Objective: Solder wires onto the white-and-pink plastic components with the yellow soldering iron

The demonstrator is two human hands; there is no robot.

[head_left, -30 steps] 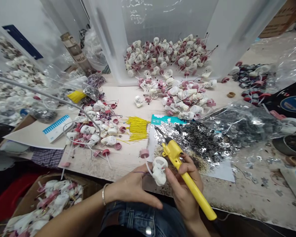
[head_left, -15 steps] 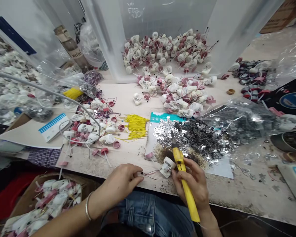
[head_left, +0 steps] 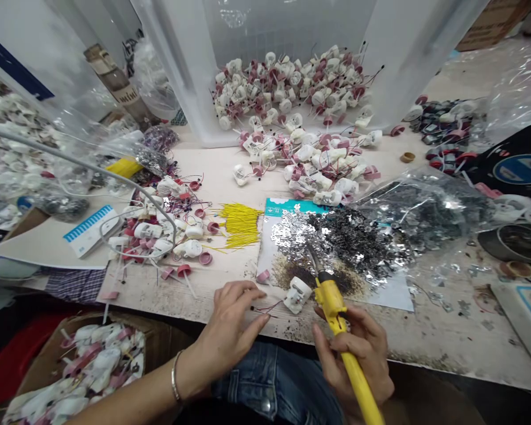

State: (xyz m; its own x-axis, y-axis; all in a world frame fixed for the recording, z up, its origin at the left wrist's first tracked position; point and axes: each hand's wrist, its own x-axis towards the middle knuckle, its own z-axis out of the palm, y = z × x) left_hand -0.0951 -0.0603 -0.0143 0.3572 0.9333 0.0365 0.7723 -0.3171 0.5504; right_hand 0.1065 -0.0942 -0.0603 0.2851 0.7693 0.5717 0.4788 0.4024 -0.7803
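My right hand (head_left: 356,354) is wrapped round the yellow handle of a soldering iron (head_left: 331,301), whose dark metal tip points up and away over the small metal pieces. Left of the iron, a white plastic part (head_left: 297,295) lies on the table near its front edge, with thin dark red wires (head_left: 272,308) trailing from it to the left. My left hand (head_left: 234,316) is beside those wires, thumb and fingers apart, holding nothing that I can see. Neither hand touches the white part.
Shiny flat metal pieces (head_left: 363,242) are heaped on a sheet beyond the iron. Yellow wires (head_left: 239,225) lie to its left. White and pink parts fill a clear bin (head_left: 194,112) at the back and a cardboard box (head_left: 154,348) at lower left. A plastic bag (head_left: 442,206) lies at right.
My right hand has drawn away from the white part, down and to the right, with the soldering iron. My left hand has moved right and its thumb and finger have spread apart.
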